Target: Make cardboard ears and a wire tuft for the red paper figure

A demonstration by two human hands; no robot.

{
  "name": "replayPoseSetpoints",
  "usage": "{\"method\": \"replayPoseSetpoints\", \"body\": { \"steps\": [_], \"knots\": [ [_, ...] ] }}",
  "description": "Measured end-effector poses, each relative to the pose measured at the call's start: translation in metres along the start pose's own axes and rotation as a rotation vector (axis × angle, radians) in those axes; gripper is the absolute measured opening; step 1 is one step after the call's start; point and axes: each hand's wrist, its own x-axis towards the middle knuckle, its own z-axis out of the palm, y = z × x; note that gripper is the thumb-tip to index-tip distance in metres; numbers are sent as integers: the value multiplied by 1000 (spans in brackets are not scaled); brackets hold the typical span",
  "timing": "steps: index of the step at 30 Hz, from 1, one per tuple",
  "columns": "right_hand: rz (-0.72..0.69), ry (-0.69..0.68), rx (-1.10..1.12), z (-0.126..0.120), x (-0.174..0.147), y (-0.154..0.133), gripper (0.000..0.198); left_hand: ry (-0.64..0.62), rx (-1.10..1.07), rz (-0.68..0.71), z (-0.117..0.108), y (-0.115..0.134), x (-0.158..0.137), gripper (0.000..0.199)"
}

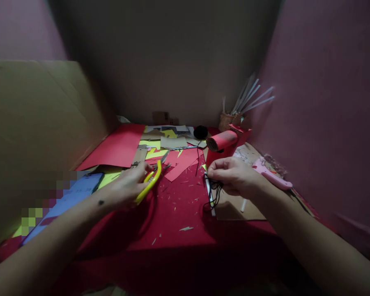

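My left hand [131, 187] grips yellow-handled scissors [149, 183], blades pointing away toward the paper scraps. My right hand [234, 174] pinches a tangle of black thread [214, 191] that hangs down over a thin white stick [210, 198]. Just behind my right hand stands a red paper model shaped like a hair dryer [223, 144]. Both hands hover over a red cloth-covered table [178, 230] strewn with small clippings.
Red, yellow and grey paper pieces [169, 152] lie at the back. A black ball of thread [200, 132], a holder of glue sticks [243, 107], a pink glue gun [272, 174], brown cardboard [234, 209] and a blue sheet [70, 197] surround the hands. Cardboard walls enclose the table.
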Motion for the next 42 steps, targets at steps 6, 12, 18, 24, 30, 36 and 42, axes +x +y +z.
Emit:
{"method": "replayPoseSetpoints", "body": {
  "steps": [6,12,18,24,30,36,42],
  "knots": [
    [-46,-145,324,15,10,-8,25,264,440,158,-1,10,14,7],
    [-164,-89,316,30,24,-9,23,-75,-146,74,38,50,-1,40],
    [-211,-21,199,40,25,-13,20,-138,-819,-79,67,60,17,26],
    [-274,65,169,44,30,-14,22,-80,-898,1,70,68,31,16],
    [-168,-52,426,38,36,-11,20,188,-747,177,55,70,37,7],
    [-99,-188,672,29,30,-11,28,250,-962,120,28,49,52,13],
    [-175,-128,621,33,32,-7,41,-142,-859,-93,31,45,46,15]
  ]
}}
